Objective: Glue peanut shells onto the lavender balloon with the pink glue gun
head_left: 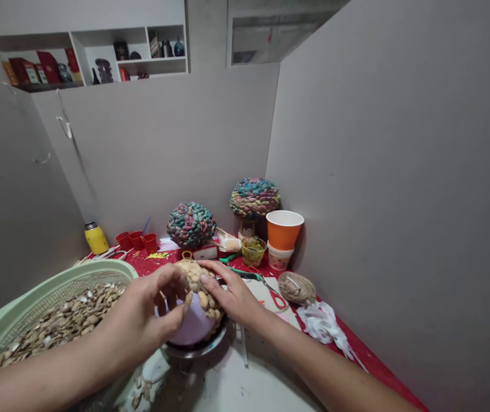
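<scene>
A pale purple ball (pixel 193 326) sits in a metal bowl (pixel 191 353), partly covered with tan nut shells (pixel 193 274) that look like peanut shells. My left hand (pixel 163 306) is at the ball's left side, thumb and fingertips pinched on a small nut shell (pixel 188 298) close to the bare purple surface. Curved over the upper right of the ball, my right hand (pixel 231 294) grips it, with its fingers on the shells. Part of the ball is hidden behind both hands.
A green basket (pixel 51 272) of loose shells stands at left. Behind are two colourful shell-covered domes (pixel 191 224), red cups (pixel 136 240), a yellow jar (pixel 95 238) and an orange paper cup (pixel 285 232). Red-handled scissors (pixel 277 297), twine (pixel 297 288) and white crumpled plastic (pixel 324 326) lie right.
</scene>
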Tool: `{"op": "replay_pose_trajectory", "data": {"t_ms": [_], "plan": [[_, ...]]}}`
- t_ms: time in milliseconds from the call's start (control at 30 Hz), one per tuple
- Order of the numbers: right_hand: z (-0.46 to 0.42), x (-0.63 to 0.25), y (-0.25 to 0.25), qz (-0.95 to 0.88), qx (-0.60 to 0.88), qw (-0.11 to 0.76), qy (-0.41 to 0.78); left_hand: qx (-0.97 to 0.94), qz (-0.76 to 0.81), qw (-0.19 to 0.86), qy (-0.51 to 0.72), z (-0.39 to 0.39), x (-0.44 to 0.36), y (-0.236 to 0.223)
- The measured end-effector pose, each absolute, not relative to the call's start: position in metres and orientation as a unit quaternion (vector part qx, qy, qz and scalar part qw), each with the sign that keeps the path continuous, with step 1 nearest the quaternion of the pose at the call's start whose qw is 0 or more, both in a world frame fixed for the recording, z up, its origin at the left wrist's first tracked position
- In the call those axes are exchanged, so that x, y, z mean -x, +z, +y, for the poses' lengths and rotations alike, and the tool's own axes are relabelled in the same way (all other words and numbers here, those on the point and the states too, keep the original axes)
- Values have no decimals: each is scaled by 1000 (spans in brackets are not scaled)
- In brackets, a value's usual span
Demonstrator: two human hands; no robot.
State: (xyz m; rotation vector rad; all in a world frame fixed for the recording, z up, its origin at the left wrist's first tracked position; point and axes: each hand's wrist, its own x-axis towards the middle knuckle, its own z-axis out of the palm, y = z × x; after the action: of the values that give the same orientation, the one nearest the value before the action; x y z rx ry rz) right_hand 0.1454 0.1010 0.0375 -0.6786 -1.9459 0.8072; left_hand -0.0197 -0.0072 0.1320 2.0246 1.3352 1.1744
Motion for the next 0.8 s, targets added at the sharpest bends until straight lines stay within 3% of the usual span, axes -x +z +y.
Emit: {"op": "replay_pose_trajectory", "data": {"t_ms": [167, 800], "plan": [[101, -145, 35, -787, 272, 450, 324, -676, 498, 325, 435, -4, 14, 122], [101, -146, 35, -790, 262, 448, 325, -709, 574, 217, 348, 14, 13, 109]]}}
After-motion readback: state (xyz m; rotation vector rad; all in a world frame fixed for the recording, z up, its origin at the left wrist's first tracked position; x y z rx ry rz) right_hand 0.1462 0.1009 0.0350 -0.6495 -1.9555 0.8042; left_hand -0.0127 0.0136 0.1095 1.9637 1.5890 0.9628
